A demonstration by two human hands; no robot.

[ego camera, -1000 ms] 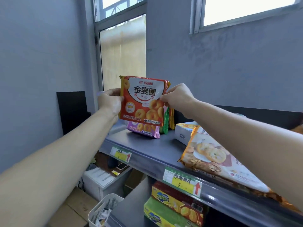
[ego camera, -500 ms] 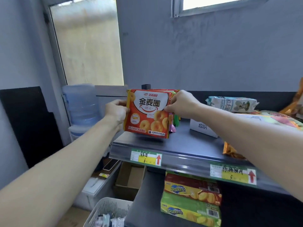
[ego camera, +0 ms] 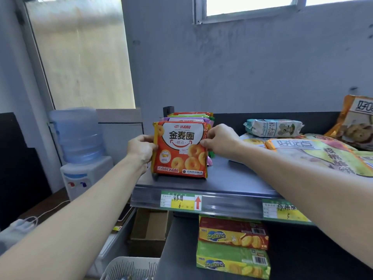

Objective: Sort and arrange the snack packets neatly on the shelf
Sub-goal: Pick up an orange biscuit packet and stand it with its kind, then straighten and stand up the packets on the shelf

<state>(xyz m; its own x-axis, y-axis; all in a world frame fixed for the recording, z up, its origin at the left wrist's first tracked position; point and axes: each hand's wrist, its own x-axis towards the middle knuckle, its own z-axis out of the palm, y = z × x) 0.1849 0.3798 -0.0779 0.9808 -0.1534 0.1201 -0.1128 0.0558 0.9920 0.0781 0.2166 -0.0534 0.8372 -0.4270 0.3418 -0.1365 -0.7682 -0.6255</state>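
An orange-red snack packet (ego camera: 180, 149) with ring biscuits printed on it stands upright on the grey top shelf (ego camera: 232, 183), at its left end. My left hand (ego camera: 141, 149) grips its left edge and my right hand (ego camera: 221, 143) pinches its right edge. Behind it stand more upright packets (ego camera: 191, 116), purple, green and orange, mostly hidden. To the right lie loose packets: a pale one with a mouse picture (ego camera: 274, 128), a yellow-green one lying flat (ego camera: 323, 156), and an orange one leaning at the far right (ego camera: 357, 122).
Price labels (ego camera: 180, 202) run along the shelf's front rail. Red and green biscuit boxes (ego camera: 233, 247) sit on the shelf below. A water dispenser (ego camera: 79, 148) stands to the left, a white basket (ego camera: 131, 267) and a cardboard box (ego camera: 149, 229) lie lower down.
The orange-red packet has come down from mid-air and now rests its bottom edge on the shelf in front of the row. Both hands kept hold of its edges.
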